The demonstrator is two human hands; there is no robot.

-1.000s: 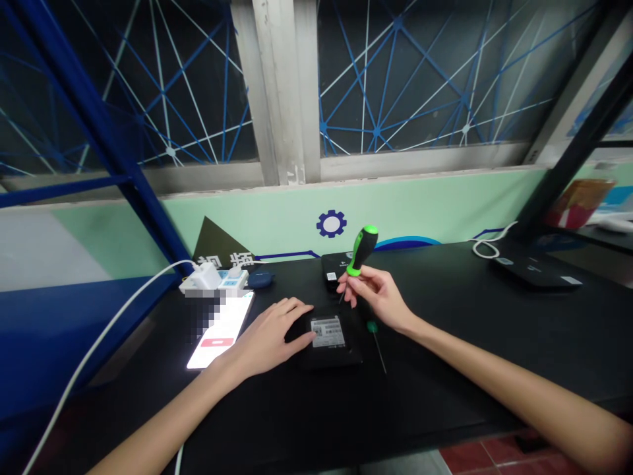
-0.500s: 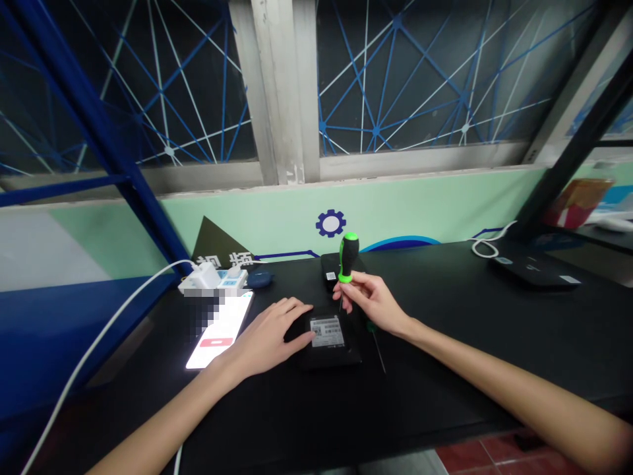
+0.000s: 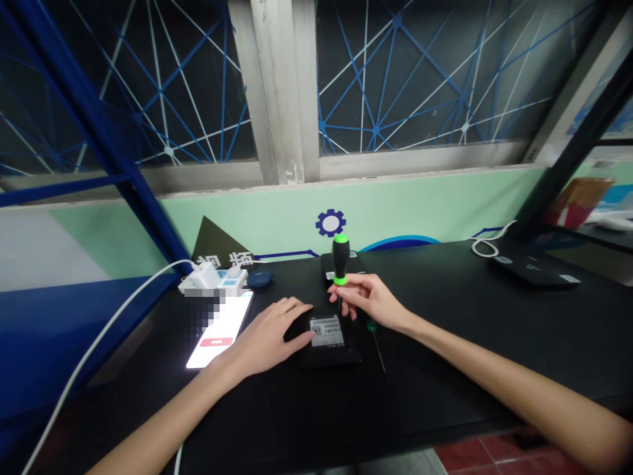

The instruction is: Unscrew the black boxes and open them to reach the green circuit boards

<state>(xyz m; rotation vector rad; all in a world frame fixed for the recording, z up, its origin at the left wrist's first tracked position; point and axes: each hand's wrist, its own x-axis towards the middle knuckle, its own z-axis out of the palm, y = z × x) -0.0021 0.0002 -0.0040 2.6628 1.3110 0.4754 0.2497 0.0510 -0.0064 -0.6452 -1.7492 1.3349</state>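
Observation:
A flat black box (image 3: 330, 353) with a white label (image 3: 326, 330) lies on the black table (image 3: 445, 369). My left hand (image 3: 270, 338) lies flat on its left part, fingers stretched out. My right hand (image 3: 368, 300) pinches a black and green screwdriver (image 3: 340, 258) just below the handle. The tool stands almost upright, its tip down at the box's far edge.
A second, thin screwdriver (image 3: 376, 342) lies right of the box. A lit phone (image 3: 220, 330) lies to the left, with a white power strip (image 3: 215, 278) and cable behind it. Another black box (image 3: 329, 267) sits further back. A black device (image 3: 534, 270) rests at the far right.
The screwdriver has swung from leaning right to nearly upright, and my right hand has shifted slightly left and down towards the box. My left hand has stayed put.

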